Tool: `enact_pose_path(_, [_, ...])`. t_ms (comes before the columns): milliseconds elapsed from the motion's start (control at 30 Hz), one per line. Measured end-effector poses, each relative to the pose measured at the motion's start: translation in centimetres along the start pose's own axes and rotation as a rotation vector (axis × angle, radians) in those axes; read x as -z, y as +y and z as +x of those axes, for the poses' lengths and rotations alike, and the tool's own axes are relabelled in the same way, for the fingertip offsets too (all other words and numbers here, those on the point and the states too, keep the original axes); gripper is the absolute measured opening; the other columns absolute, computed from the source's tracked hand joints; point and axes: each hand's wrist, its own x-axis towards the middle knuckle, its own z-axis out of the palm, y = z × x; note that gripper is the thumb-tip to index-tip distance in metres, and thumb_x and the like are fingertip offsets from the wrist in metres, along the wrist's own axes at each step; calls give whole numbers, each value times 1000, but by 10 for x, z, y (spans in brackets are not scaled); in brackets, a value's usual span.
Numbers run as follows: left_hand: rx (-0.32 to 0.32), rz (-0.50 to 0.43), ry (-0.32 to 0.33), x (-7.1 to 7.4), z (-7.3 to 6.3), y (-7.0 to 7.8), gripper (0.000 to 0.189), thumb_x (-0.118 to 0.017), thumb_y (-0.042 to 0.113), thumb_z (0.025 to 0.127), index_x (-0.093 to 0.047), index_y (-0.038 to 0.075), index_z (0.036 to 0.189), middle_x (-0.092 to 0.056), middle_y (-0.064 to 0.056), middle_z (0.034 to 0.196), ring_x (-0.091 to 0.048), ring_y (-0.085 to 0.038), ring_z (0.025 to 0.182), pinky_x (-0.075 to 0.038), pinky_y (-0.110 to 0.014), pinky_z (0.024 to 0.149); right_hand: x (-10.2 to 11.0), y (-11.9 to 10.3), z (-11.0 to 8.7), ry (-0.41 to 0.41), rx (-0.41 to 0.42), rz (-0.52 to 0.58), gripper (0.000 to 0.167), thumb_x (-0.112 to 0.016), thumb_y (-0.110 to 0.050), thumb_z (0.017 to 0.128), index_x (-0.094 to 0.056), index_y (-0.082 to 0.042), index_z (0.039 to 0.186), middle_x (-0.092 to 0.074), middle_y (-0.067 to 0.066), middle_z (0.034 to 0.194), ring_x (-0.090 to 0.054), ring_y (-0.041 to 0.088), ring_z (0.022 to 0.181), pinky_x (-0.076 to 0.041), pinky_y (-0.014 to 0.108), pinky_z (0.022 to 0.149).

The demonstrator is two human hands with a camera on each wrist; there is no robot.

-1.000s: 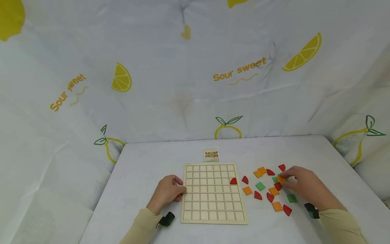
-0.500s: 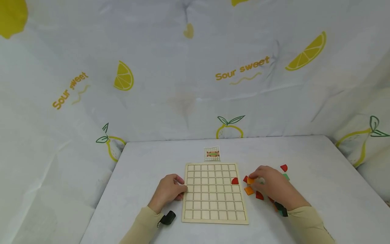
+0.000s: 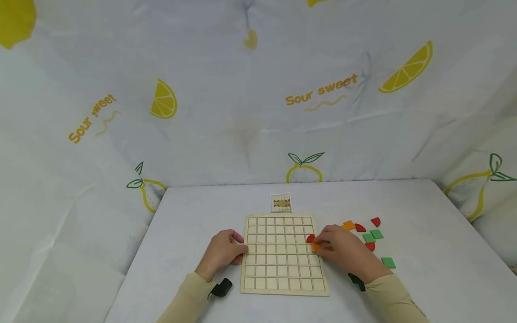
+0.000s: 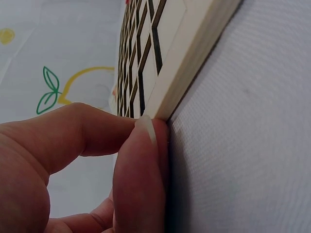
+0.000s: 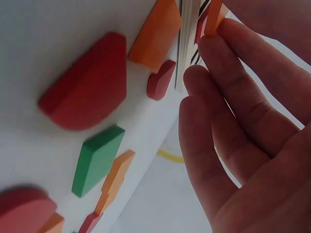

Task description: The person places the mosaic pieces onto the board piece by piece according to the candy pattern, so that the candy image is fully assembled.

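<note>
A pale wooden board with a grid of square cells (image 3: 282, 260) lies flat in the head view. My left hand (image 3: 221, 252) holds its left edge between thumb and finger, seen close up in the left wrist view. At the opposite edge, my right hand (image 3: 343, 247) pinches an orange square tile (image 3: 316, 247) over a right-hand cell, just below a red quarter-circle tile (image 3: 310, 239) that sits in the grid. In the right wrist view, the pinched tile is partly cut off at the top, and the other fingers extend loosely.
Loose tiles lie right of the board: green squares (image 3: 388, 262), red quarter-circles (image 3: 376, 222) and orange squares (image 3: 349, 225). Several are hidden under the right hand and forearm. Behind the board is a small pattern card (image 3: 280, 203). A lemon-print cloth (image 3: 242, 134) hangs behind the table.
My right hand has carried the orange tile leftward from the loose pile to the board's right edge. The left hand has stayed at the board's left edge.
</note>
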Motion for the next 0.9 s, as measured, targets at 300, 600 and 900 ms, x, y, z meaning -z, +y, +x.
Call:
enact_pose_path(300, [-2,13,0,0,1,-1,22,-82,15,89,-69,5,105,-73,-6,76,-70,-13,58,-59,-28,56,-3,-7,1,5,18,-44,17,-90,-20,88,-83,-22,103,-68,-15,101,-60,6,95,-60,28,83])
enact_pose_path(600, [5,-2,2,1,2,1,23,-82,15,89,-69,5,105,-73,-6,75,-70,-13,58,-60,-28,56,-2,-12,2,-9,-17,-58,25,-91,-25,88,-83,-20,112,-68,-12,105,-58,6,97,-60,28,84])
enact_pose_path(900, [-9,-8,-4,1,0,0,23,-81,14,89,-69,4,106,-73,-7,75,-70,-14,58,-60,-29,56,-3,-10,5,-37,-20,-49,16,-89,-22,90,-83,-20,105,-68,-11,104,-59,9,97,-60,31,85])
